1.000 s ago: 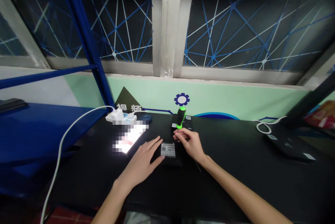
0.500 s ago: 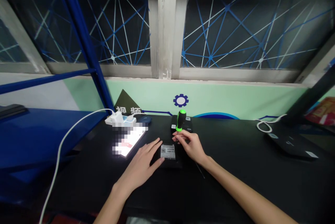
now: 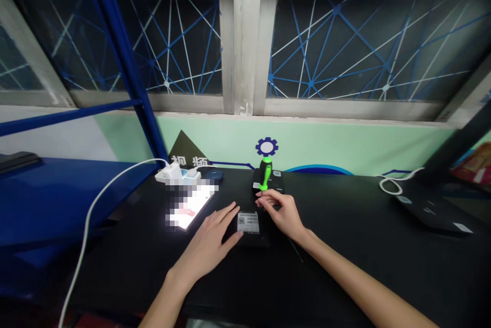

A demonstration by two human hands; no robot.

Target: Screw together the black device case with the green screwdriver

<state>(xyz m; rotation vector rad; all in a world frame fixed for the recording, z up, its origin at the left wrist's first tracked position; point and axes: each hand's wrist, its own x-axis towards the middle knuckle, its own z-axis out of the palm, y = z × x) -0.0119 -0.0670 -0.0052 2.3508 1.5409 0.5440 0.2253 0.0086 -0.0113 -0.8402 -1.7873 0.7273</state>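
My right hand [image 3: 282, 210] pinches the shaft of a black and green screwdriver [image 3: 265, 173], which stands nearly upright with its handle on top. Its tip is hidden by my fingers, near the far right corner of a flat black device with a white printed label [image 3: 248, 222]. My left hand [image 3: 210, 236] lies with fingers stretched out and thumb apart, touching the left side of that device. Behind the screwdriver sits another black box [image 3: 276, 180] with small labels. A thin dark rod [image 3: 296, 251] lies on the table below my right wrist.
On the black table [image 3: 345, 225], a lit phone or tablet [image 3: 196, 209], partly pixelated, lies left of my left hand. Beyond it are a white power strip [image 3: 163, 177] with a white cable [image 3: 92, 205] and a dark mouse-like object [image 3: 215, 176]. A black stand base [image 3: 431, 213] is at right.
The screwdriver handle has turned about its axis, showing a different green pattern. My hands keep nearly the same places; the whole view has shifted slightly.
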